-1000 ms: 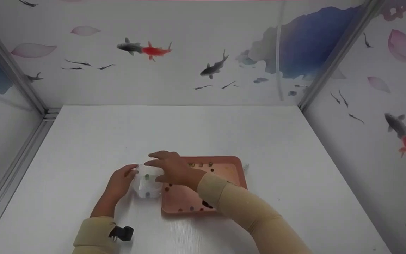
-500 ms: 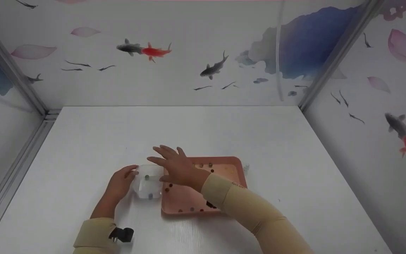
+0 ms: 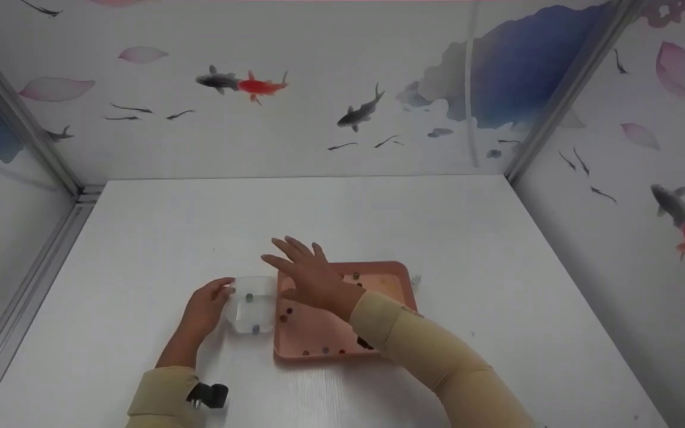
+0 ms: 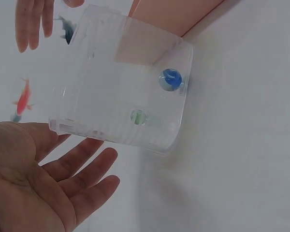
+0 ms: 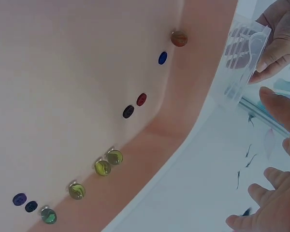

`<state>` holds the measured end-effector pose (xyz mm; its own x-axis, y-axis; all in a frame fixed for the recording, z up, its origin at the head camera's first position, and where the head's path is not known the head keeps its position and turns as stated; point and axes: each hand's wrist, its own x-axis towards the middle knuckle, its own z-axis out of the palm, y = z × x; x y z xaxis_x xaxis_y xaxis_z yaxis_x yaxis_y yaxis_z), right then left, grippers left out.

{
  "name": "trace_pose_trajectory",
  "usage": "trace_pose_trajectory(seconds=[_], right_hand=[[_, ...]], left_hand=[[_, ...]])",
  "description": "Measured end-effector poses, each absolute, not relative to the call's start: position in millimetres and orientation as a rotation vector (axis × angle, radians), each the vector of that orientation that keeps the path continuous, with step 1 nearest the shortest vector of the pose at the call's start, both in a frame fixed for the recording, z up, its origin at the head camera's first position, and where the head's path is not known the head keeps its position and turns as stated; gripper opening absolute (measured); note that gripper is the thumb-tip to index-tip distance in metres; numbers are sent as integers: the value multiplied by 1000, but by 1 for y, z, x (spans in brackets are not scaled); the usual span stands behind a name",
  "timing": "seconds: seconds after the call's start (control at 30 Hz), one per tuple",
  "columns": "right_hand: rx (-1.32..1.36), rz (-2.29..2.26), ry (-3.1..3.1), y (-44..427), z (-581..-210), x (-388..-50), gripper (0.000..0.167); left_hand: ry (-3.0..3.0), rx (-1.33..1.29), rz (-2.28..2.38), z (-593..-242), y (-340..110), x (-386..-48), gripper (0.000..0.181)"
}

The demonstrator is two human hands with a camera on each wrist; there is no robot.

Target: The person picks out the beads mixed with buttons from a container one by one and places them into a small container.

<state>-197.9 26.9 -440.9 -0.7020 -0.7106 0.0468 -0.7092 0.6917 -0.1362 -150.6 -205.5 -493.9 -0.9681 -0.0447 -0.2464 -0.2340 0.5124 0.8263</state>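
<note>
A clear plastic container (image 3: 254,306) (image 4: 121,77) stands left of the pink tray (image 3: 279,345), holding a blue marble (image 4: 170,79) and a green marble (image 4: 138,116). My left hand (image 3: 204,306) (image 4: 53,174) touches the container's left side near its rim, fingers loosely extended. Over the tray's back left part, my right hand (image 3: 314,279) (image 5: 275,179) has its fingers spread and holds nothing. In the tray lie a brown-orange marble (image 5: 179,38), several yellow-green marbles (image 5: 103,167), a green marble (image 5: 49,216), and buttons, among them a blue button (image 5: 163,58) and a red button (image 5: 141,99).
A small clear item (image 3: 416,280) lies by the tray's right edge. The white table (image 3: 342,220) is bordered by panels printed with fish, petals and blue patches. My right forearm crosses the tray's right part.
My right hand has moved right and slightly away from me, off the container to above the tray, its fingers spreading. My left hand has stayed at the container.
</note>
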Motion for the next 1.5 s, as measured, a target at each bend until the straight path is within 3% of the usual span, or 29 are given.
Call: trace_pose_trajectory(seconds=[0.77,1.5], right_hand=[[-1205,-440,2873,60,-450,-204,77],[-989,-838,2552,75,-451,-207,60]], left_hand=[[2571,-269,1406,-494,-203,-146,43],[2592,-251,1408,-497,-203,-149,42]])
